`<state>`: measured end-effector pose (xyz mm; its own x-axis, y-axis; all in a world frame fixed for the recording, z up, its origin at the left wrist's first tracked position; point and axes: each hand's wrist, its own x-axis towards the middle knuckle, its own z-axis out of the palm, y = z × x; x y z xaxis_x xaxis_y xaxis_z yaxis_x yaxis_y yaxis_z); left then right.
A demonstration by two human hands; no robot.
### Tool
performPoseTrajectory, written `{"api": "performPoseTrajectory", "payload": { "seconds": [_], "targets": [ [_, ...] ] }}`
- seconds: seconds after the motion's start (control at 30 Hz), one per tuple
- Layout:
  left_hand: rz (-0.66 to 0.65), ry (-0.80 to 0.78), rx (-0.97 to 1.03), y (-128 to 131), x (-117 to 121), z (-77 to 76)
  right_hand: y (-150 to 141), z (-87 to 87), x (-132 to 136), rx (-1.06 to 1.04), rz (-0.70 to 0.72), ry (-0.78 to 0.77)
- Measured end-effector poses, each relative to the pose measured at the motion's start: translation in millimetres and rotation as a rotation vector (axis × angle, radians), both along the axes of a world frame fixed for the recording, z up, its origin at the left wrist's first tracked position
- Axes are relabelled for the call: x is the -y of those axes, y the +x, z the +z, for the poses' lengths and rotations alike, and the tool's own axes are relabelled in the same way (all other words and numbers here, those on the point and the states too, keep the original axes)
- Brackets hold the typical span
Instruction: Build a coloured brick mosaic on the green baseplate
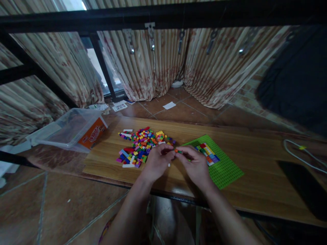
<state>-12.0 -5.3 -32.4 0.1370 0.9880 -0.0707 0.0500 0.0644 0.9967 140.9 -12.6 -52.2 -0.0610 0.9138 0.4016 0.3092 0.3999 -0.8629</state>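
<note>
My left hand (pixel 158 162) and my right hand (pixel 194 165) meet above the middle of the table, fingertips pinched together. Between them shows a bit of small toy bricks (pixel 176 150), orange and green; most of it is hidden by my fingers. Left of my left hand lies a loose heap of colourful building bricks (pixel 143 139). A green studded baseplate (pixel 224 172) lies beside and partly behind my right hand. On it sits a patch of joined bricks (pixel 209 154) in red, yellow, blue, orange and white, partly covered by that hand.
A clear plastic bin (pixel 68 127) with an orange label stands at the table's left end. At the right are a dark flat object (pixel 302 187) and a white cable (pixel 293 158). Beyond the wooden table (pixel 263 170), striped curtains (pixel 163 64) hang behind a dark bar (pixel 163 17).
</note>
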Motion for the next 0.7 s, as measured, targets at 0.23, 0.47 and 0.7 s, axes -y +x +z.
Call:
{"api": "performPoseTrajectory", "payload": {
  "seconds": [0.23, 0.47, 0.7],
  "targets": [
    [-0.038, -0.038, 0.088, 3, 0, 6.9, -3, -0.6, 2, -0.328, 0.057, -0.228],
    [-0.112, -0.03, 0.018, -2, -2, 9.3, -7, 0.4, 3, -0.687, 0.036, -0.527],
    [-0.045, -0.116, 0.059, -9, 0, 16.3, -4, -6.0, 3, -0.425, -0.03, -0.39]
  ]
}}
